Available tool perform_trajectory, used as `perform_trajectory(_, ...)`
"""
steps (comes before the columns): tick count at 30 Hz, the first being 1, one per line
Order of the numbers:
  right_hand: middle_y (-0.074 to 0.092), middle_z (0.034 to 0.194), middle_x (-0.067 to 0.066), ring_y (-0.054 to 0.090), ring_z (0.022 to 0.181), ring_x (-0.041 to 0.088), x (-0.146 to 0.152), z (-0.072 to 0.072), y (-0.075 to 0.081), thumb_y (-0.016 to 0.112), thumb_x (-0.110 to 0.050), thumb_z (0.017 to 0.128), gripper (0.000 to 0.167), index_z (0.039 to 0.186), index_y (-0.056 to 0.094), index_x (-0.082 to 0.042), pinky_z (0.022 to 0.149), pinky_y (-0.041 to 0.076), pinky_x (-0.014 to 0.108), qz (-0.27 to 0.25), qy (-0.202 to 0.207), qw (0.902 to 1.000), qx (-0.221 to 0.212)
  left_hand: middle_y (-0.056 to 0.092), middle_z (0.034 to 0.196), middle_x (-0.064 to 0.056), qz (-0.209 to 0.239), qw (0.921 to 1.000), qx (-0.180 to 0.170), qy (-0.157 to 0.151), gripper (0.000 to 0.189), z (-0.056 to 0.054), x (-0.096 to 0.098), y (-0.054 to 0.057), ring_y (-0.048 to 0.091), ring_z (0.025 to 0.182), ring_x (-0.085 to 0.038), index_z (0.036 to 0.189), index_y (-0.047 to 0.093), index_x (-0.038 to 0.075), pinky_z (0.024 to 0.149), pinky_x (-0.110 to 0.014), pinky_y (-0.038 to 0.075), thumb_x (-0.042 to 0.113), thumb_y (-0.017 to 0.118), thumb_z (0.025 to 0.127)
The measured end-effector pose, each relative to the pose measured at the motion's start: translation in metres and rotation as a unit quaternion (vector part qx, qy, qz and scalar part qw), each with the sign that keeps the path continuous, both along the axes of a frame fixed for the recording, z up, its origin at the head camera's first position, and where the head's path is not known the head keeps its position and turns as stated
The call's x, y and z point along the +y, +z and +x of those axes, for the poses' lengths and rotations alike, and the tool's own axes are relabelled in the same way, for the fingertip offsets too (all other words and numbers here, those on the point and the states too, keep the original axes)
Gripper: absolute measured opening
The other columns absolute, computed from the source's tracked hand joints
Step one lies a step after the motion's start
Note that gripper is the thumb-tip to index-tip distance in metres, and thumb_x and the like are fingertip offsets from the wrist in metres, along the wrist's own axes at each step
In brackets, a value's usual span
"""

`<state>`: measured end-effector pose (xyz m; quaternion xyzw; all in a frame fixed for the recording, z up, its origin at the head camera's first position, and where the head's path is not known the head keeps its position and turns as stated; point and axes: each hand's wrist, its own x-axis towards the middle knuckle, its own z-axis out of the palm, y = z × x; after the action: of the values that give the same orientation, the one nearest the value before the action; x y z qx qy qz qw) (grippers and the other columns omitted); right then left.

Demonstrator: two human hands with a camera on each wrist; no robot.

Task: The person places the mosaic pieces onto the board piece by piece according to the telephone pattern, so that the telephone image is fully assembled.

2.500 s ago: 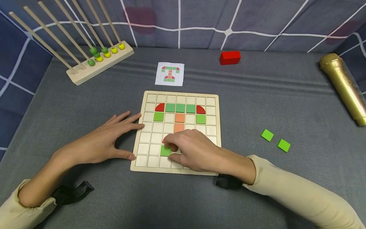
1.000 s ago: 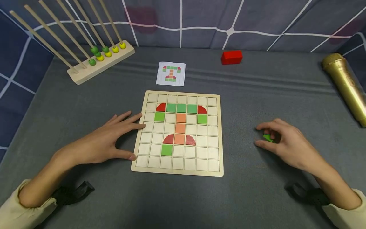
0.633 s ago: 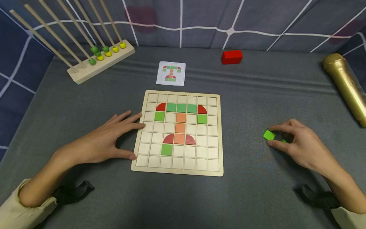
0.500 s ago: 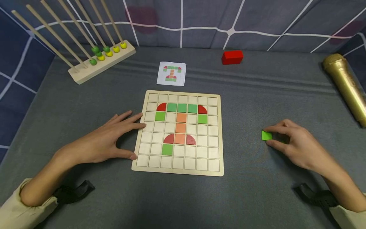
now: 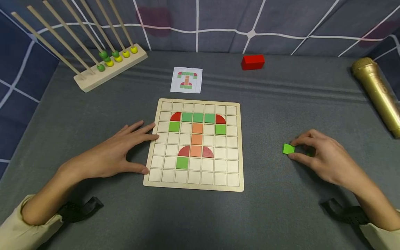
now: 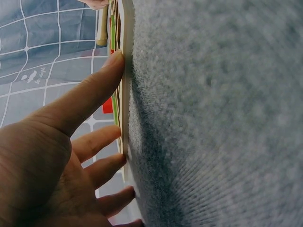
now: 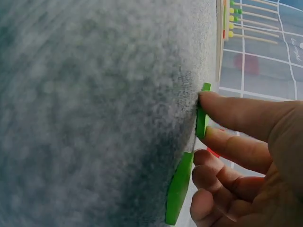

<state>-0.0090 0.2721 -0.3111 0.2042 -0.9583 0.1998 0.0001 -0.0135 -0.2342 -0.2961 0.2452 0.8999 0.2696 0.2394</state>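
My left hand (image 5: 107, 152) lies spread at the left edge of a wooden grid board (image 5: 147, 181), its thumb and fingertips touching that edge. On the board, red quarter-round, green and orange square tiles sit in some cells, with one green tile (image 5: 182, 163) in the lower left part. Right of the board, my right hand (image 5: 323, 158) pinches a light green square tile (image 5: 288, 149) between thumb and index finger. In the right wrist view a second green tile (image 7: 179, 189) lies on the cloth below the curled fingers; the head view mostly hides it.
A printed pattern card (image 5: 186, 80) lies behind the board. Back left stands a wooden peg rack (image 5: 112, 71) with green and yellow beads. A red block (image 5: 252, 62) sits at the back, and a gold microphone (image 5: 376, 97) lies at far right.
My right hand has left the board, reached the loose green tiles at the right and pinched one, shifting it slightly left. My left hand has stayed at the board's edge.
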Motion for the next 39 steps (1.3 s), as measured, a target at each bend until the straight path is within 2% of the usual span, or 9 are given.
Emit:
perform_trajectory(6,0.063,0.098,-0.003,0.048,0.071,0.008,-0.014,0.001,0.01,0.086,-0.006,0.074,0.026,0.097,0.075,-0.009,0.056,0.036,0.017,-0.04,0.017,0.9988,0.022,0.017,0.163,-0.008,0.001,1.0,0.004,-0.003,0.09,-0.001,-0.001,0.0,0.006,0.148,-0.041,0.148,0.046,0.013,0.113,-0.066,0.003,0.054,0.08,0.075)
perform_trajectory(11,0.061,0.095,-0.008,0.05,0.073,0.007,-0.047,0.0,0.019,0.087,-0.007,0.072,0.027,0.095,0.074,-0.013,0.058,0.038,0.018,-0.068,0.057,0.9958,0.021,0.017,0.163,-0.008,0.0,1.0,0.007,-0.001,0.091,-0.001,-0.001,-0.001,0.006,0.148,-0.041,0.147,0.047,0.012,0.113,-0.066,0.003,0.055,0.08,0.074)
perform_trajectory(18,0.06,0.092,-0.007,0.053,0.077,0.008,-0.106,0.0,0.018,0.086,-0.017,0.077,0.022,0.096,0.075,-0.014,0.062,0.043,0.028,-0.075,0.106,0.9915,-0.017,0.018,0.163,-0.009,-0.003,1.0,0.007,-0.002,0.091,-0.001,-0.002,-0.002,0.005,0.148,-0.042,0.147,0.046,0.012,0.113,-0.066,0.003,0.056,0.079,0.075)
perform_trajectory(22,0.058,0.088,-0.007,0.05,0.074,0.008,-0.137,0.0,0.015,0.084,-0.02,0.079,0.019,0.095,0.075,-0.014,0.062,0.043,0.029,-0.072,0.141,0.9867,-0.036,0.018,0.163,-0.009,-0.001,1.0,0.006,-0.001,0.091,0.0,-0.002,-0.002,0.005,0.148,-0.042,0.147,0.046,0.012,0.113,-0.065,0.002,0.056,0.079,0.075)
perform_trajectory(27,0.057,0.084,-0.007,0.048,0.073,0.007,-0.17,0.002,0.015,0.083,-0.022,0.08,0.019,0.095,0.075,-0.014,0.063,0.043,0.027,-0.059,0.183,0.9806,-0.04,0.018,0.163,-0.009,0.004,1.0,0.007,-0.002,0.09,0.0,-0.002,-0.001,0.005,0.148,-0.042,0.148,0.046,0.012,0.114,-0.064,0.002,0.055,0.079,0.075)
perform_trajectory(32,0.056,0.081,-0.008,0.048,0.071,0.007,-0.187,0.003,0.015,0.082,-0.022,0.081,0.016,0.093,0.073,-0.015,0.062,0.043,0.024,-0.049,0.203,0.9771,-0.041,0.017,0.163,-0.007,0.004,0.9999,0.011,-0.006,0.089,0.0,-0.002,-0.001,0.006,0.148,-0.041,0.148,0.046,0.013,0.113,-0.065,0.002,0.054,0.079,0.076)
perform_trajectory(39,0.056,0.081,-0.008,0.047,0.071,0.007,-0.195,0.001,0.014,0.081,-0.023,0.082,0.016,0.092,0.074,-0.015,0.06,0.042,0.024,-0.041,0.207,0.9766,-0.042,0.018,0.163,-0.006,0.007,0.9998,0.018,-0.008,0.087,0.0,-0.002,-0.002,0.007,0.148,-0.04,0.147,0.047,0.014,0.113,-0.066,0.003,0.053,0.08,0.076)
